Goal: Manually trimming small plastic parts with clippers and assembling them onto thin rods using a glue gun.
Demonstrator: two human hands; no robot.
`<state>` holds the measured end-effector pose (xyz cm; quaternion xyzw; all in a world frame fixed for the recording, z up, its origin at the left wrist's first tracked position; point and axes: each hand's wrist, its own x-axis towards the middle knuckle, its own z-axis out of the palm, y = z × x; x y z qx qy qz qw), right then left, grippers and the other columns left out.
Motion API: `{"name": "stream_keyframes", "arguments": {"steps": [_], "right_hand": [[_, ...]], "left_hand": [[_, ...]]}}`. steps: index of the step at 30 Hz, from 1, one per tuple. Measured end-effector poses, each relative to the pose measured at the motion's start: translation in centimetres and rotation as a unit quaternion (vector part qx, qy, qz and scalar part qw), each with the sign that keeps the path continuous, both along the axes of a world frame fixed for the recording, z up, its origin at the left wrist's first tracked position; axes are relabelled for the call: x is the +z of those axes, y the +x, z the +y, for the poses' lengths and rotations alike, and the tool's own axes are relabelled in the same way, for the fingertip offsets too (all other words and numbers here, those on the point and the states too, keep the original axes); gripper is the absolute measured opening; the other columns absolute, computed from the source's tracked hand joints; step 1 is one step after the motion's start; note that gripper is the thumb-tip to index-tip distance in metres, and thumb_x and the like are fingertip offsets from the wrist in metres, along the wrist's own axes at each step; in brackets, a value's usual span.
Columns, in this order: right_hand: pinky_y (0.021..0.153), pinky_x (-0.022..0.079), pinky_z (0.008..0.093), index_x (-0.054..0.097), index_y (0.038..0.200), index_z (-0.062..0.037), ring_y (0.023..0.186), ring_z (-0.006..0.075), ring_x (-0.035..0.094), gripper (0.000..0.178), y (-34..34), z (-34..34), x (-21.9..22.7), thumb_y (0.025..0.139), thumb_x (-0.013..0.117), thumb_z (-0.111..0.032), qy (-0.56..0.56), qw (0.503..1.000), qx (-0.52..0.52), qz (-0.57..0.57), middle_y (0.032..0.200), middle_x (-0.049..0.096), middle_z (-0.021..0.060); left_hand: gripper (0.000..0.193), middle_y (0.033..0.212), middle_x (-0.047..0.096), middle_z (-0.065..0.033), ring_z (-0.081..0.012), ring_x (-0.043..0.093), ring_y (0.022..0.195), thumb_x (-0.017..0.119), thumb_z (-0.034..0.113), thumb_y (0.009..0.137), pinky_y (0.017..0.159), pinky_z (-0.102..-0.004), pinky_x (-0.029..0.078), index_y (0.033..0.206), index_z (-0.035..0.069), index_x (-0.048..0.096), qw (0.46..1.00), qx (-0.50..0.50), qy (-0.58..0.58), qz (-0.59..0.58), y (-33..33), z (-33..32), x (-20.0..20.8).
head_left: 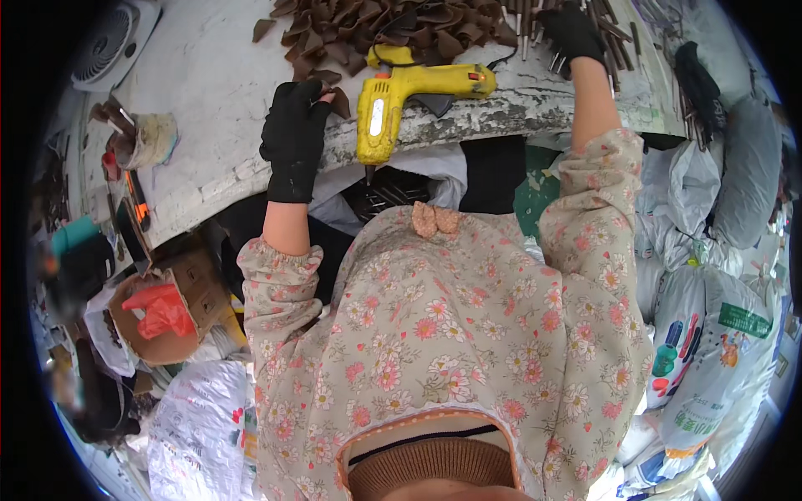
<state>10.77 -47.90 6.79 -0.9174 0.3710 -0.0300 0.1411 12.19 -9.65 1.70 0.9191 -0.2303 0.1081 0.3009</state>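
Note:
My left hand [294, 134], in a black glove, rests at the table's near edge and pinches a small brown leaf-shaped piece [338, 102]. A yellow glue gun [401, 98] stands on the worn white table [209, 75] just to its right, nozzle pointing right, cord running back. Behind it lies a heap of brown pieces [376, 29]. My right hand [573, 32], also black-gloved, is closed on thin dark sticks [556, 60] taken from a spread of sticks [614, 33] at the far right.
A white fan [109, 46] sits at the table's far left, with a small taped cup [150, 140] and orange tool [136, 196] nearer. A cardboard box [167, 305] with red plastic stands at left. White sacks [702, 334] pile up at right.

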Motion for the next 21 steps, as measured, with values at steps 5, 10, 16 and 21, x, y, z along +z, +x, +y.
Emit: {"name": "stream_keyframes", "arguments": {"steps": [5,10,16,21], "right_hand": [[0.079,0.044,0.0394,0.064,0.099,-0.0105,0.091,0.0316,0.058,0.042,0.8,-6.7,-4.5,0.077,0.054,-0.045,-0.023,0.977,0.206,0.045,0.094,0.063,0.0148],[0.074,0.045,0.0351,0.061,0.102,-0.0031,0.086,0.0257,0.06,0.04,-2.9,-6.4,-3.5,0.08,0.052,-0.036,-0.002,0.971,0.237,-0.044,0.089,0.063,0.0159],[0.058,0.044,0.0217,0.058,0.102,-0.0018,0.067,0.0125,0.055,0.026,-7.0,2.9,-1.1,0.079,0.05,-0.01,0.603,0.677,0.052,-0.419,0.089,0.058,0.0061],[0.057,0.043,0.0189,0.048,0.119,-0.0034,0.068,0.0094,0.053,0.042,-9.0,9.4,-0.2,0.078,0.053,-0.007,0.458,0.796,0.033,-0.395,0.092,0.06,0.0042]], "left_hand": [[0.03,0.096,0.063,-0.0033,-0.0086,0.056,0.08,0.059,0.006,0.08,0.072,-0.0231,0.045,0.111,0.004,0.058,0.95,0.002,-0.277,0.142,-2.9,1.9,0.5],[0.017,0.088,0.063,-0.0068,-0.0148,0.059,0.077,0.063,0.006,0.075,0.068,-0.0252,0.046,0.093,0.004,0.064,0.984,0.044,-0.166,0.046,-4.1,3.2,0.6],[0.02,0.087,0.06,-0.0096,-0.0185,0.06,0.074,0.069,0.003,0.068,0.065,-0.028,0.047,0.087,0.005,0.064,0.981,0.075,-0.125,-0.129,-5.8,4.0,0.4],[0.021,0.089,0.06,-0.0106,-0.0191,0.06,0.077,0.07,0.003,0.068,0.067,-0.0269,0.047,0.088,0.005,0.064,0.987,0.066,-0.139,0.039,-7.4,4.6,-0.3]]}}
